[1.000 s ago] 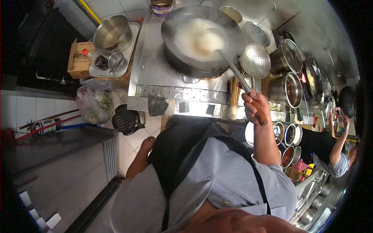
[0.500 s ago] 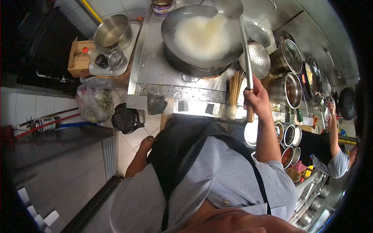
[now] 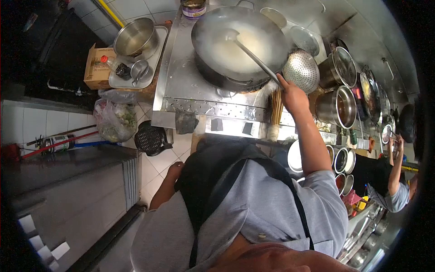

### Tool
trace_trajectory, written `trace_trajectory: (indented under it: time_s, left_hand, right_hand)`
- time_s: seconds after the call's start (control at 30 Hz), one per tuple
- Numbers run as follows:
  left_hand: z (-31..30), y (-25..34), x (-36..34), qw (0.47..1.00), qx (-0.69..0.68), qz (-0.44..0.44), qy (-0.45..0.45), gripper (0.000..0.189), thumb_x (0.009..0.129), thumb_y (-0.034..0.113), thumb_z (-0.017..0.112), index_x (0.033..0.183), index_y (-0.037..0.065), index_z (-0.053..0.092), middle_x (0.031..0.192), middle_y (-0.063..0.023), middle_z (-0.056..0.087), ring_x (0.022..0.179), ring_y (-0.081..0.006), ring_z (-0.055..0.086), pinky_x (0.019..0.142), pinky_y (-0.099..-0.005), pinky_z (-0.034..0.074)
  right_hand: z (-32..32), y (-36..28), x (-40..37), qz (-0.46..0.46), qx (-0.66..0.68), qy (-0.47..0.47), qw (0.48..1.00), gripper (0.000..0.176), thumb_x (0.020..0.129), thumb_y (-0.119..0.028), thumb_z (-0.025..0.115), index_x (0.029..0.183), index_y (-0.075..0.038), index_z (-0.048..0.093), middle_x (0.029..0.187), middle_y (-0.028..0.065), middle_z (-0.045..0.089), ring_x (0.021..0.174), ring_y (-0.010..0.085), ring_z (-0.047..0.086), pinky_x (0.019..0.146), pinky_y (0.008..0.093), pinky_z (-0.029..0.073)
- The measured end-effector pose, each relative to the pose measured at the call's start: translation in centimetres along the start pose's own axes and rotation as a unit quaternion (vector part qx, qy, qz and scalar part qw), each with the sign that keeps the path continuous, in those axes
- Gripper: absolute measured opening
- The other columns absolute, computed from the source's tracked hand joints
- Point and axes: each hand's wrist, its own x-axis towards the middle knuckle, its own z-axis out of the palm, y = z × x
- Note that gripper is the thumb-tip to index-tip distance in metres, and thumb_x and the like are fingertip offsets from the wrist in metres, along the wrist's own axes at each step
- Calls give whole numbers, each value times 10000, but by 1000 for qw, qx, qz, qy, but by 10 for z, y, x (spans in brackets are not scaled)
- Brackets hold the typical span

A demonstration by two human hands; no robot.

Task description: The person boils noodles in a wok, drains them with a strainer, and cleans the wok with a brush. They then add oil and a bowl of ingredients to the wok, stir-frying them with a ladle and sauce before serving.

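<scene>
My right hand [image 3: 295, 97] is closed round the handle of a long metal ladle [image 3: 253, 56]. Its bowl dips into the pale, cloudy liquid [image 3: 251, 43] in a large dark wok [image 3: 206, 56], and steam blurs the surface. The wok sits on a burner of the steel stove [image 3: 176, 81]. Low at my side, against my dark apron [image 3: 213, 177], hangs my left hand [image 3: 174, 170]; its fingers are mostly hidden.
Beside the wok lie a perforated strainer [image 3: 301, 71] and a bamboo brush [image 3: 275, 113]. Steel pots [image 3: 336, 106] line the right side. A tray [image 3: 149, 75] holds a pot, a bottle and a cup at left. A co-worker's arm [image 3: 396, 170] shows far right.
The ladle, raised and pouring pale liquid at the wok's far right, has come down into the liquid. My right hand has moved slightly, and the handle now slants across the wok.
</scene>
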Motion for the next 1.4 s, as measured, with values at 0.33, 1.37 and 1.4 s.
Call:
trace_trajectory:
  time_s: [0.33,1.37,1.4]
  left_hand:
    - [-25,42,-5,982,57,162,76,399,920,340,598,1161,33,677,1070,-186,711,1009,-330,681,899,-404,519]
    - [-63,228,4,962,-25,182,202,567,762,398,792,1117,-13,630,991,-181,690,973,-323,676,841,-426,523]
    - [-62,226,4,953,-40,224,198,512,785,359,780,1107,-9,628,983,-163,689,972,-300,676,846,-428,519]
  right_hand:
    - [-73,61,-91,49,-20,1,999,595,852,-83,513,1422,-254,521,1033,172,660,918,379,669,811,484,529]
    - [16,0,24,154,496,-69,852,475,928,-179,612,1379,-54,536,760,93,603,532,159,570,479,321,458]
    - [10,-13,17,153,507,-63,846,398,936,-173,599,1295,-5,562,713,67,570,496,146,548,445,312,437]
